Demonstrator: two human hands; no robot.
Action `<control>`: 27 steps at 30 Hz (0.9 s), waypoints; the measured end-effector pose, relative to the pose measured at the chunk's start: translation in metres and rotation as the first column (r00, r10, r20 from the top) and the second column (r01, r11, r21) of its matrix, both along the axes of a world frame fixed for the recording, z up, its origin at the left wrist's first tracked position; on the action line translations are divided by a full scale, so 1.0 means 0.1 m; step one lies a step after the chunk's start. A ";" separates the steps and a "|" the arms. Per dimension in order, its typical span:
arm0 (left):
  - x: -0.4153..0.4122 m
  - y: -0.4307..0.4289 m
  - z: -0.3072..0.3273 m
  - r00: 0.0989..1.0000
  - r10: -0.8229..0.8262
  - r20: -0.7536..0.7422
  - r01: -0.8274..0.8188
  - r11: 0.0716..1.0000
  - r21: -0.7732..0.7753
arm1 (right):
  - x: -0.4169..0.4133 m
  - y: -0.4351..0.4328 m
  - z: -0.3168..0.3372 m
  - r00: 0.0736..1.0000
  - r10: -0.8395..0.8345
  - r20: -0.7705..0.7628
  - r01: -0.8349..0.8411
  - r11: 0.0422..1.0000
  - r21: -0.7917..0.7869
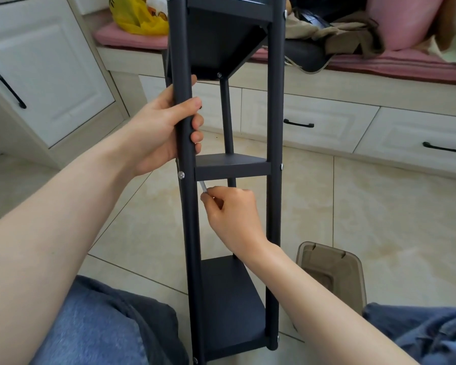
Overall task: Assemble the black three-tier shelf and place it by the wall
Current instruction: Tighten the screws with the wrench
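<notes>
The black three-tier shelf (274, 127) is tilted away from me between my knees, its three triangular boards joined to black tube legs by silver screws. My left hand (158, 127) grips the left front leg between the upper and the middle board. Just under the middle board (232, 164), my right hand (232, 214) pinches a small silver hex key (202, 186), whose tip points up toward the inner side of the left leg. A silver screw head (181, 175) shows on that leg at the middle board's height.
A brown translucent plastic box (332, 272) lies on the tiled floor by my right knee. White cabinets with black handles (8, 89) stand at left and ahead. A bench with pink cushions (395, 61) carries a yellow bag (140, 17) and clothes.
</notes>
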State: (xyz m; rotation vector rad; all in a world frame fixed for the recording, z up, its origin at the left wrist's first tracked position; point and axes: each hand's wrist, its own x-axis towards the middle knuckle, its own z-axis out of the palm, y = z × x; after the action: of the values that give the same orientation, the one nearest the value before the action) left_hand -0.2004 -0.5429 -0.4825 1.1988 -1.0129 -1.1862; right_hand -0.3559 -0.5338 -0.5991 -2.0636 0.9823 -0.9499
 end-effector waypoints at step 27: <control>0.10 0.00 -0.03 1.000 -0.003 0.015 0.003 1.000 0.001 | 0.21 -0.06 -0.08 0.996 0.013 0.083 -0.016 0.999 0.039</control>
State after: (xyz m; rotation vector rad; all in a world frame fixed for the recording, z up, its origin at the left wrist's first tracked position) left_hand -0.1905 -0.5426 -0.4857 1.2088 -1.0252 -1.1817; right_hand -0.3347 -0.5399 -0.6071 -1.9799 0.9345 -0.9923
